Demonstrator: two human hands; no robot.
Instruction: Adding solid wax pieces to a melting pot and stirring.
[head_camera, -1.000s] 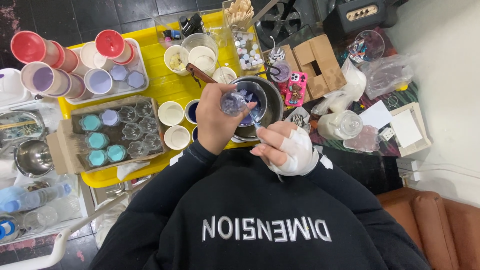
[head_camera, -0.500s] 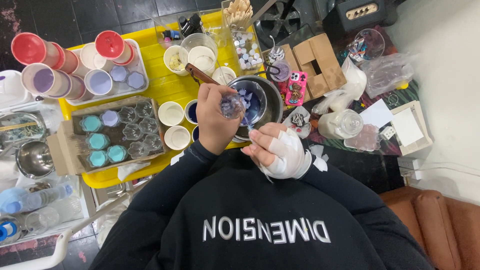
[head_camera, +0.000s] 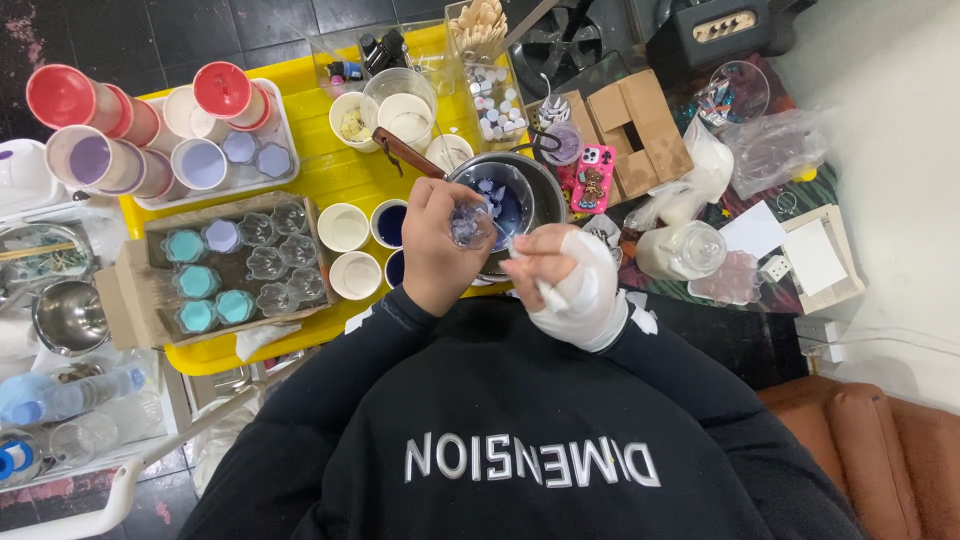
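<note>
**Hands at the metal pot: counted contents of the yellow tray**

Left hand (head_camera: 435, 250) grasps a small clear glass (head_camera: 470, 222) over the metal pot (head_camera: 535, 185). Right hand (head_camera: 570, 275), wrapped in white bandage, pinches at the glass's rim, fingers closed. Three white cups (head_camera: 343, 227) stand just beside. The cardboard box (head_camera: 160, 225) holds five teal-filled moulds (head_camera: 196, 282). Two red cups (head_camera: 223, 90) stand at the far left.
</note>
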